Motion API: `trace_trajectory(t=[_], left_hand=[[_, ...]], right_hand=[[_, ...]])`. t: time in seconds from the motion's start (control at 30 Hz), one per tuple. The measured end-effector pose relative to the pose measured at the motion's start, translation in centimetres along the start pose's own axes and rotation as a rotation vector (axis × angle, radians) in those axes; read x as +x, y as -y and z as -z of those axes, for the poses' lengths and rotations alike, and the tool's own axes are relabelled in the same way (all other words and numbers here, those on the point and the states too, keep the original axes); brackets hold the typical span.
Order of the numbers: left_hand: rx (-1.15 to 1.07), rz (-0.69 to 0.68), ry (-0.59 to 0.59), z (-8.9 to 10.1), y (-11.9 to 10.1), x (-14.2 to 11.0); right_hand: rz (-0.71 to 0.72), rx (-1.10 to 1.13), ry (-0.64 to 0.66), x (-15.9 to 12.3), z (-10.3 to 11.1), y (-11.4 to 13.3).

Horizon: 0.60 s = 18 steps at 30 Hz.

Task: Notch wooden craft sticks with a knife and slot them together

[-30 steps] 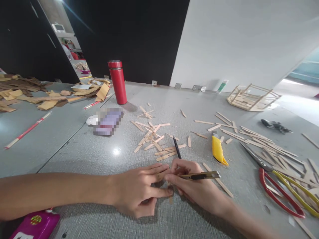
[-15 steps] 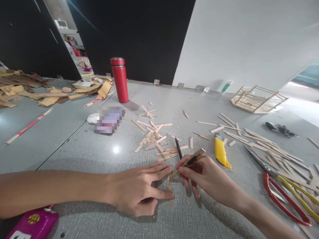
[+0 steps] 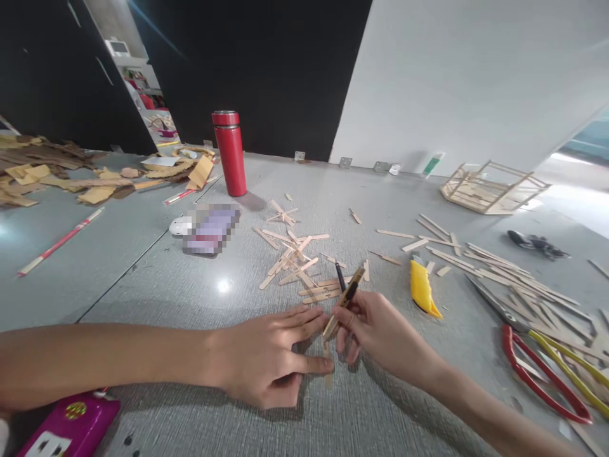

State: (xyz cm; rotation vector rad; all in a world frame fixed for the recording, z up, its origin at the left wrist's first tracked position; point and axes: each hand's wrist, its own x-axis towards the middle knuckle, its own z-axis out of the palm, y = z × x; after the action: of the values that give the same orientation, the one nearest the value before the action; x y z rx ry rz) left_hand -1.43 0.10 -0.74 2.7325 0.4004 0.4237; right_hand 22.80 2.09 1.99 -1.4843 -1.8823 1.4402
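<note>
Nearest the camera, a glossy purple object [image 3: 71,424] is lying to the left of the left hand [image 3: 271,358], under the forearm. The left hand is spreading flat on a gray tabletop [image 3: 190,425], clasping nothing, its fingertips pressing down a wooden craft stick [image 3: 328,381]. Just to its right, the right hand [image 3: 368,324] is closing its fingers around a slim craft knife [image 3: 346,301], which is slanting down toward the stick between the left hand's extended fingers; whether the blade is cutting is too small to tell.

Just beyond the right hand, a black pen [image 3: 340,277] is lying near a jumble of loose sticks [image 3: 295,257]. To the hand's right, a yellow utility knife [image 3: 421,287] is resting near scissors [image 3: 510,319] with red and yellow handles, which are lying among more sticks [image 3: 504,265]. Ahead of the left hand, a blurred phone [image 3: 214,230] is lying flat and, farther off, a red flask [image 3: 231,158] is standing upright. Well beyond the right hand, a stick-built frame [image 3: 469,198] is sitting near a white panel [image 3: 457,82].
</note>
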Motion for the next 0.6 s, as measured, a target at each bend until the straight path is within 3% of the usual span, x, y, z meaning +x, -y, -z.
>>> trace_trajectory(t=[0.1,0.4,0.6], left_hand=[[0.006,0.006,-0.004,0.1,-0.1,0.0],[0.001,0.006,-0.016,-0.1,0.0,0.0],[0.012,-0.004,-0.015,0.1,-0.1,0.1]], right_hand=[[0.0,-0.023,-0.002,0.1,-0.4,0.7],[0.09,-0.148,-0.231,-0.2,-1.7,-0.3],[0.101,-0.09,-0.195,-0.2,-1.6,-0.7]])
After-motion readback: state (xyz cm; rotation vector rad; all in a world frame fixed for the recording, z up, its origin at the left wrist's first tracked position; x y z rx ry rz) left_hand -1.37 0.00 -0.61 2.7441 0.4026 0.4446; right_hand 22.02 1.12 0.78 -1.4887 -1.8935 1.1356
